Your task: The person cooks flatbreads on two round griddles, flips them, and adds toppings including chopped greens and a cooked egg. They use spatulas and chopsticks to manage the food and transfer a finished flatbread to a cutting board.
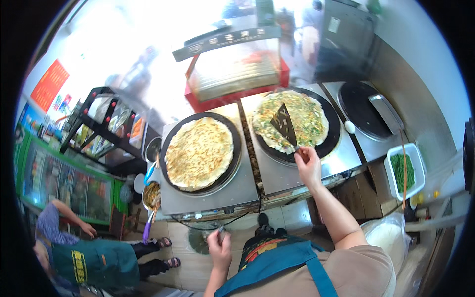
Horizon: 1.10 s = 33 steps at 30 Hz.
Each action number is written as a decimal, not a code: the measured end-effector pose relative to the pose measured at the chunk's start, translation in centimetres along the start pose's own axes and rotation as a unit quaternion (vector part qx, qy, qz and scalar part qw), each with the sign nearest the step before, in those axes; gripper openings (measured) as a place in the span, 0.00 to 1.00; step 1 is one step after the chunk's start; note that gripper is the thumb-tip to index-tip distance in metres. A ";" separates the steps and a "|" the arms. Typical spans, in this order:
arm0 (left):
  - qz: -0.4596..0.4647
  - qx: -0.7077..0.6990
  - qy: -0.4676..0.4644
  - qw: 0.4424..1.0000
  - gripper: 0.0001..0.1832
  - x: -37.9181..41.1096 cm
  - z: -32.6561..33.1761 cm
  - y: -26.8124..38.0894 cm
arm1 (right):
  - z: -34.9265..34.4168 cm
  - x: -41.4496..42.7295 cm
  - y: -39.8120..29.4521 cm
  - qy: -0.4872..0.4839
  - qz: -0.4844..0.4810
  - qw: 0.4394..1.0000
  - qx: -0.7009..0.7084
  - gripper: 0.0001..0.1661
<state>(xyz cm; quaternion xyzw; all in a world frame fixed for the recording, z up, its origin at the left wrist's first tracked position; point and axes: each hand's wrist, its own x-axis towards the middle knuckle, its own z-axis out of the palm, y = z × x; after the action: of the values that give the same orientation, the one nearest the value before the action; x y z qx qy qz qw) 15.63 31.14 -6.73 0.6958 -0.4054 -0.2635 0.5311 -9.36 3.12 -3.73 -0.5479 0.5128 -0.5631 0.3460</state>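
Observation:
My right hand grips the handle of a triangular slotted turner. Its dark blade is over a round pancake strewn with chopped greens and orange shreds, on the middle black griddle. On the left griddle lies a second flat pancake, its surface pale yellow with browned spots. My left hand is held low in front of the counter, closed around a small dark object, mostly hidden by the fingers.
Right of the pancakes are a white egg, a third griddle with a broad metal blade, and a tub of chopped greens. At left, a pan holds filling; a person in a green apron stands nearby. A glass-fronted warmer stands behind.

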 end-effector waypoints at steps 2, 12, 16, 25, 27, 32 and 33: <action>0.114 0.013 -0.124 0.986 0.12 7.1 4.8 4.0 | -1.2 1.8 -0.8 0.047 -0.042 0.988 -0.142 0.11; -0.109 -0.183 -0.397 0.893 0.12 24.1 22.5 13.1 | -8.2 2.8 -3.8 -0.014 -0.066 0.943 -0.325 0.13; -0.137 -0.207 -0.388 0.888 0.09 25.7 23.3 11.4 | -13.2 0.3 -3.3 0.099 -0.024 0.944 -0.313 0.18; -0.133 -0.166 -0.329 0.920 0.16 21.8 24.1 11.6 | -40.9 -0.2 6.7 0.405 0.083 0.728 -0.548 0.15; -0.142 -0.171 -0.333 0.916 0.15 21.3 24.8 11.8 | -44.6 0.0 8.7 0.389 0.171 0.735 -0.529 0.14; -0.140 -0.113 -0.294 0.939 0.13 20.6 26.9 13.5 | -49.9 2.7 12.6 0.430 0.251 0.733 -0.464 0.09; -0.139 -0.114 -0.295 0.938 0.14 20.6 27.1 13.6 | -51.1 3.2 13.3 0.431 0.229 0.730 -0.478 0.09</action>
<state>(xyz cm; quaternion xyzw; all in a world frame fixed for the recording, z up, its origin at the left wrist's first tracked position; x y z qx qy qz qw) 1.12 -2.00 -0.55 0.5714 -0.4101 -0.5727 0.4211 -61.87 7.07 -9.12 -0.2053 0.9183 -0.3230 -0.1014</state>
